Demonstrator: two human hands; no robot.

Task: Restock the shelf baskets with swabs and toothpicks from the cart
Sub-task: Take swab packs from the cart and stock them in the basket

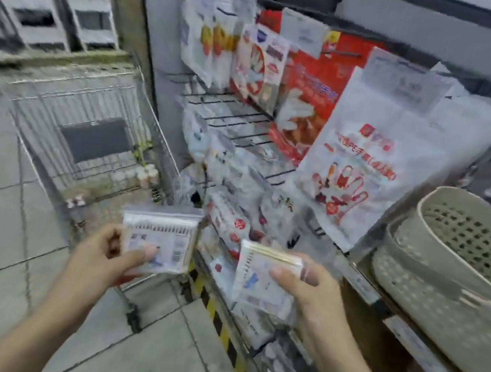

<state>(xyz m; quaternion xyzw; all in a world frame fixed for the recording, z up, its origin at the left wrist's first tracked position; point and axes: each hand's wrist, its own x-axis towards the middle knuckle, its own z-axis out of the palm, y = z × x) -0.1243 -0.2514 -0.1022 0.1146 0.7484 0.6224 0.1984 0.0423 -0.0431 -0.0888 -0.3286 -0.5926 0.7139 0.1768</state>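
Grip: left hand [108, 253] pinches one flat clear swab pack [157, 241], thumb over its label; right hand [303, 283] likewise pinches a second pack [262, 278], just before the wire shelf baskets [266, 207]. Both packs held near, cart [87, 132] far left. Contents: probably swabs (image blurred). Handling: light, thin, slippery film; hold by the edges.

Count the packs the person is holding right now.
2. One flat clear pack is in the left hand, in front of the cart. The other pack is in the right hand, near the shelf's lower wire baskets. Either could be several stacked; blur hides that.
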